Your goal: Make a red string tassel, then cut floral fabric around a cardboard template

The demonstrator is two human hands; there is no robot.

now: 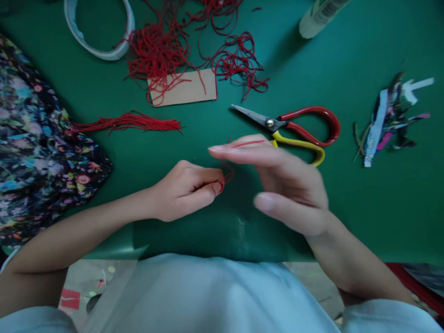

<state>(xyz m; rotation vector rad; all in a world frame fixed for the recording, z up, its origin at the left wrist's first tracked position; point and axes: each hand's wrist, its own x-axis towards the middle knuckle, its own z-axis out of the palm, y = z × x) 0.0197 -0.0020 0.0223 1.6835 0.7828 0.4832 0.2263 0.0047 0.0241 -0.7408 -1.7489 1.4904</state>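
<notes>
My left hand (189, 192) is closed in a pinch on a thin red cord (227, 175), which forms small loops just past the fingertips. To its right, my right hand (287, 180) is held with fingers stretched out and the thumb apart from them. A strand of the red cord lies across the back of its fingers. Right behind that hand lie scissors (270, 123) with one red and one yellow handle, their blades pointing left. Part of the yellow handle is hidden by the hand.
Tangled red cords (157, 55) lie at the back, partly over a cardboard piece (187, 88). A red cord bundle (132, 122) sits left, beside floral fabric (45, 152). A tape roll (100, 53), a bottle-like container (319, 18) and scraps (385, 122) lie around the green table (374, 217).
</notes>
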